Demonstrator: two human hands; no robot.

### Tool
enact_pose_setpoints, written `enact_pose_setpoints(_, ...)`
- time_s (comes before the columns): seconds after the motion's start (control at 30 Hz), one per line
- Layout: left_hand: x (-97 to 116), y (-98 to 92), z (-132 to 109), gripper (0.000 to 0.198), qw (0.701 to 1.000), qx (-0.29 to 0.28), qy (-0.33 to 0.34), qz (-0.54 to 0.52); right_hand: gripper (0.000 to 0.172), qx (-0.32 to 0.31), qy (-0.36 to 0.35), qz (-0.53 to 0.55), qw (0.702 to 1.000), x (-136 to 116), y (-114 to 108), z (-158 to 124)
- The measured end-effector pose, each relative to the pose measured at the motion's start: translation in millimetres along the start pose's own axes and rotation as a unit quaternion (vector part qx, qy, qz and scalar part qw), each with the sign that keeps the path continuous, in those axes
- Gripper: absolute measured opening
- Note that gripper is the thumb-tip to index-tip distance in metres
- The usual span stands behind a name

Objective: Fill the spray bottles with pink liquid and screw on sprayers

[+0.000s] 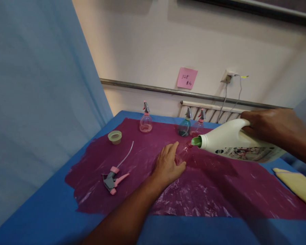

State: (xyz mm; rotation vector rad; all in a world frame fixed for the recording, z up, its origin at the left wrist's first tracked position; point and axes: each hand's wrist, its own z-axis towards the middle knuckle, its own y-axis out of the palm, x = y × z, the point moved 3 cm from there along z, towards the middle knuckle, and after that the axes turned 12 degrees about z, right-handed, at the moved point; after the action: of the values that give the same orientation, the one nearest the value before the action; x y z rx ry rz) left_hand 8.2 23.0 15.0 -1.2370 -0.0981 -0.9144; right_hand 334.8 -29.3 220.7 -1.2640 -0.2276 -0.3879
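Note:
My right hand [267,124] is wrapped round the handle of a cream-white detergent jug [232,137]. The jug lies tipped over to the left, its green pouring spout [197,141] at the mouth of a clear, headless spray bottle [185,153]. Around the body of that see-through bottle curve the fingers and thumb of my left hand [169,162]; the bottle leans toward the spout and is partly hidden by the hand. To the left, a grey and pink spray trigger head [111,180] with its thin tube lies on the dark red plastic sheet [91,190].
Spray bottles stand at the back: one clear with pink liquid [146,125], one teal [185,127], one pinkish [197,126]. A pale green round container [115,137] sits left. A folded yellow cloth [297,185] lies right. A blue curtain [40,85] hangs left.

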Motion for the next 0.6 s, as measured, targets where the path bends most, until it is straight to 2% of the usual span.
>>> enact_pose_setpoints(0.6, 0.5, 0.3, -0.1, 0.083, 1.0, 0.0, 0.002, 0.006, 0.025, -0.006, -0.007, 0.001, 1.0, -1.8, -3.0, -0.4)
